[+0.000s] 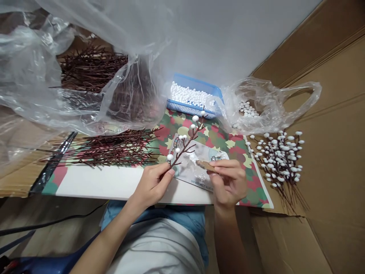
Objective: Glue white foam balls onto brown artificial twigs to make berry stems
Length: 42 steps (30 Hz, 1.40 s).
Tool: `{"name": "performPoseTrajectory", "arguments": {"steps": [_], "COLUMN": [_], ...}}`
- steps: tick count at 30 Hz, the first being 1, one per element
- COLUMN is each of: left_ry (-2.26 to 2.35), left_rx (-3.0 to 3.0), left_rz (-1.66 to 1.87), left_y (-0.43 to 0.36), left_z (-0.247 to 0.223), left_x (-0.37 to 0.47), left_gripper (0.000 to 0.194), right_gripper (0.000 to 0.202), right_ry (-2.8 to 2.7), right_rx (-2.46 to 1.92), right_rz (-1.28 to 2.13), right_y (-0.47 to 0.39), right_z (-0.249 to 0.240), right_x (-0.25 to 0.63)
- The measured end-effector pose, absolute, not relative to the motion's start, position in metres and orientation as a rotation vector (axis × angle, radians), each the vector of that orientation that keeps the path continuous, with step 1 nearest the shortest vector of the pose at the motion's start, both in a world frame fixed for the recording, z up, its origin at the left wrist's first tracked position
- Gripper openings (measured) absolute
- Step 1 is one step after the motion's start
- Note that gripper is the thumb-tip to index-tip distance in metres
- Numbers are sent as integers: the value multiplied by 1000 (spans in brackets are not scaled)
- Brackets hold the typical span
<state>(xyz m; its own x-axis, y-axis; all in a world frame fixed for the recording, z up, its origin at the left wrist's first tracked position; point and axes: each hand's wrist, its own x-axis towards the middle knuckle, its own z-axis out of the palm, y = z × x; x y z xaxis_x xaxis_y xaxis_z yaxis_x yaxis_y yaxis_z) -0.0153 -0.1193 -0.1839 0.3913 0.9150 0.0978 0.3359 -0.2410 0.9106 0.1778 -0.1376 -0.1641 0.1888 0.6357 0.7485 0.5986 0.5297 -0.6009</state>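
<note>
We have the left hand [155, 185] pinching a brown twig [186, 147] near its lower end, thumb against fingers. Twig tilts up and to the right over the counter [114, 180], partly dressed with white balls [195, 118]; some side shoots are bare. Right hand [229, 182] grips a flat brown stick [207, 166], fingers closed on it, its far end at white paste [194, 156] on a printed card [199, 182]. Card lies on camouflage-pattern paper [176, 121], lettering along its near edge.

Left of the card: loose pile of bare brown twigs [114, 148] lying sideways. Behind that pile, clear plastic [31, 76] around a denser bundle of twigs [91, 70]. Beyond the card: blue basket [199, 84] of small white balls, and to its right a clear plastic bag [270, 91] with more white balls [248, 109] in it. At the right side, a cluster of white-tipped twigs [281, 158], stems toward us, beside the cardboard [330, 152].
</note>
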Motion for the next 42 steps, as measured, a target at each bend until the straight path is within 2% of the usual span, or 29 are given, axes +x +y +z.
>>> {"name": "performPoseTrajectory", "arguments": {"steps": [4,11,19,33,42], "left_ry": [1085,1044,1044,1023,1019], "left_rx": [1809,1848,1832,1846,1901], "left_rz": [835,830,811,782,755], "left_y": [-119,-120,-120,-120,-120], "left_z": [-184,-184,-185,-186,-187], "left_x": [-14,-16,-16,-17,-16], "left_gripper": [34,34,34,34,34], "right_gripper": [18,22,14,14,15], "right_ry": [-1345,-1507,-1265,-1342,-1305], "right_rx": [-1133,-1168,-1123,-1216,-1135], "right_rz": [44,9,42,146,39], "right_y": [-133,-133,-127,-123,-115], "right_z": [-165,-175,-172,-182,-157], "right_x": [181,191,199,205,191]}}
